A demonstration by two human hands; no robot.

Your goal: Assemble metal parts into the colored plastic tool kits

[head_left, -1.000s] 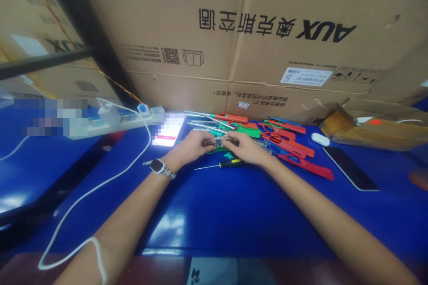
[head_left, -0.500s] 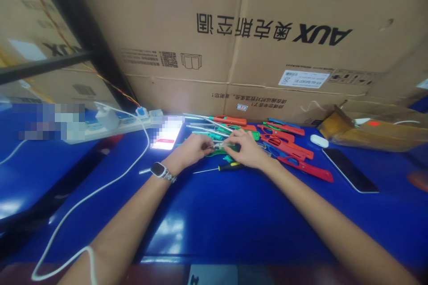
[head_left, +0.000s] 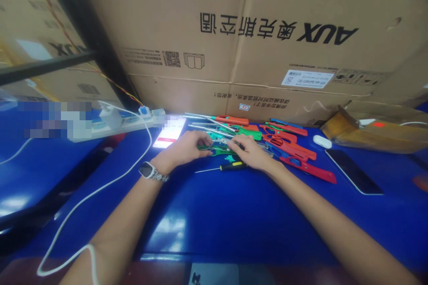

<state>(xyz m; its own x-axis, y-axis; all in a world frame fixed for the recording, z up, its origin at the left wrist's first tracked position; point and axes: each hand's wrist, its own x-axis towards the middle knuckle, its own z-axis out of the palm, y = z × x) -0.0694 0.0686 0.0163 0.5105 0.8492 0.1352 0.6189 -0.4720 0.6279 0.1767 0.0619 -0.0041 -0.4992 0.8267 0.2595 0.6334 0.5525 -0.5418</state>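
My left hand hovers over the green parts, its thumb and fingers apart with nothing visible gripped. My right hand has its fingers bent around the end of a small clear part, partly hidden by the fingertips. Beneath the hands lies a green lighter handle shell with a small green piece beside it. A screwdriver with a black and yellow handle lies just below my right hand. Behind are lighters with long metal tubes, among them an orange-red one and a green one.
Several red lighter handles are piled to the right. Farther right are a white earphone case, a dark phone and a torn cardboard box. A lit phone, power strip and white cable lie left. A large carton stands behind.
My left hand has let go of the small clear part, drawn left and opened its fingers. My right hand stays near the part. The view has shifted slightly.
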